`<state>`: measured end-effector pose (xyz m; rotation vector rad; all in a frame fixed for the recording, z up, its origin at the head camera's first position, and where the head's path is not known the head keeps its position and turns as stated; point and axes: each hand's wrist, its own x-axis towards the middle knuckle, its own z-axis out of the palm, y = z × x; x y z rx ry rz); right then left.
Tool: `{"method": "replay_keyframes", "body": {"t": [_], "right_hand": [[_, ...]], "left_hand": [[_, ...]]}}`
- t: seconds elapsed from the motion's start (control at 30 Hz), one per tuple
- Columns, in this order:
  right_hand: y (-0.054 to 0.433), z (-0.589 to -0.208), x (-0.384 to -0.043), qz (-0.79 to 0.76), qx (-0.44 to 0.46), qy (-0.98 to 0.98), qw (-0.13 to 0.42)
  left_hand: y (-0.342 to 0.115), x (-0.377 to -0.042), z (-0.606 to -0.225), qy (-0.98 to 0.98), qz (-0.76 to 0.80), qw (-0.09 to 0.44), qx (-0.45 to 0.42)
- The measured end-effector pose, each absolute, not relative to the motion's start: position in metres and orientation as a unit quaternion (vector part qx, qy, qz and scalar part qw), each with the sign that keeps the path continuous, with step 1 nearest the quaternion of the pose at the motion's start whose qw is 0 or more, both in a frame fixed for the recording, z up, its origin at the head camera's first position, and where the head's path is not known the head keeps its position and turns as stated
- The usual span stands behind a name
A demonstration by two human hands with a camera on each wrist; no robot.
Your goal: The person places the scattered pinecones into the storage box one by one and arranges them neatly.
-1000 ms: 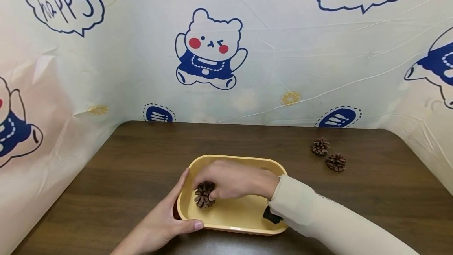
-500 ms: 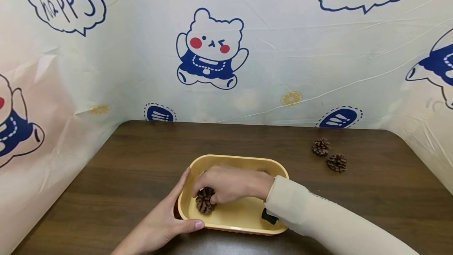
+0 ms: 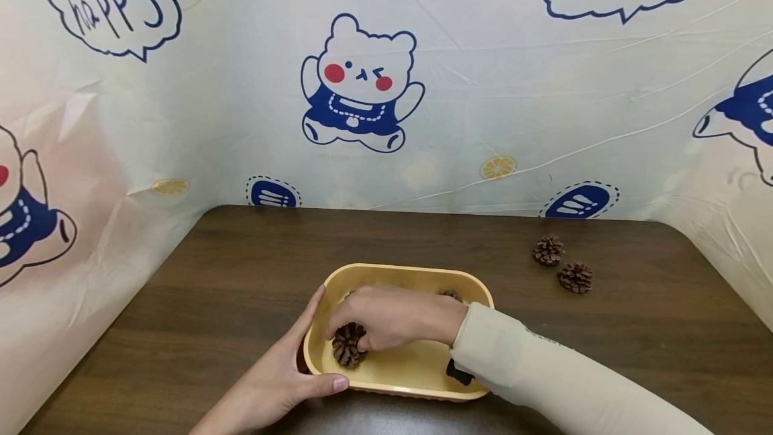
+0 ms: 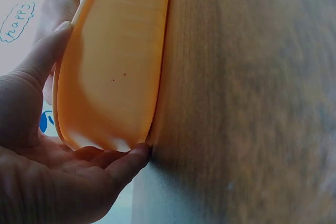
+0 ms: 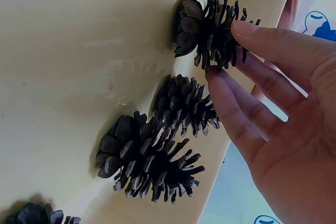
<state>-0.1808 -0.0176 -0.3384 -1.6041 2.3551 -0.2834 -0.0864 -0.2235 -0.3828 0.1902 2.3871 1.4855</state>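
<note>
A yellow plastic box (image 3: 417, 391) with rounded corners sits near the front of the table. My left hand (image 3: 274, 364) grips its left end, thumb over the near rim and fingers along the side. In the left wrist view, the left hand (image 4: 68, 171) spans the box's outer wall (image 4: 113, 66). My right hand (image 3: 386, 317) reaches down inside the box and pinches a pine cone (image 3: 348, 346) between thumb and fingers. The right wrist view shows that held pine cone (image 5: 210, 32) close to the box floor, beside a smaller pine cone (image 5: 184, 103) and a larger pine cone (image 5: 147, 156).
Two loose pine cones lie at the back right of the table, one pine cone (image 3: 547, 251) behind the other pine cone (image 3: 576, 277). Inside the box another pine cone (image 3: 450, 295) shows past the right wrist. A printed curtain (image 3: 459, 86) surrounds the brown table (image 3: 241, 274).
My right hand has moved a little lower in the box with the pine cone, toward the near side. A pine cone behind the right wrist has come into sight. The left hand keeps its grip.
</note>
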Motion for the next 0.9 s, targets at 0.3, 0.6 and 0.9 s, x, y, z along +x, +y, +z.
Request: {"method": "replay_keyframes", "body": {"t": [0.3, 0.6, 0.9], "right_hand": [[-0.0171, -0.3377, -0.18, -0.101, -0.55, 0.817, 0.14], [-0.0158, -0.336, -0.1792, -0.093, -0.546, 0.822, 0.134], [-0.0104, -0.3291, -0.1809, -0.108, -0.537, 0.824, 0.145]], "left_hand": [[-0.2237, -0.0862, -0.384, 0.835, 0.522, 0.159, 0.07], [-0.223, -0.0866, -0.3834, 0.833, 0.525, 0.162, 0.066], [-0.2231, -0.0867, -0.3835, 0.825, 0.536, 0.167, 0.069]]}}
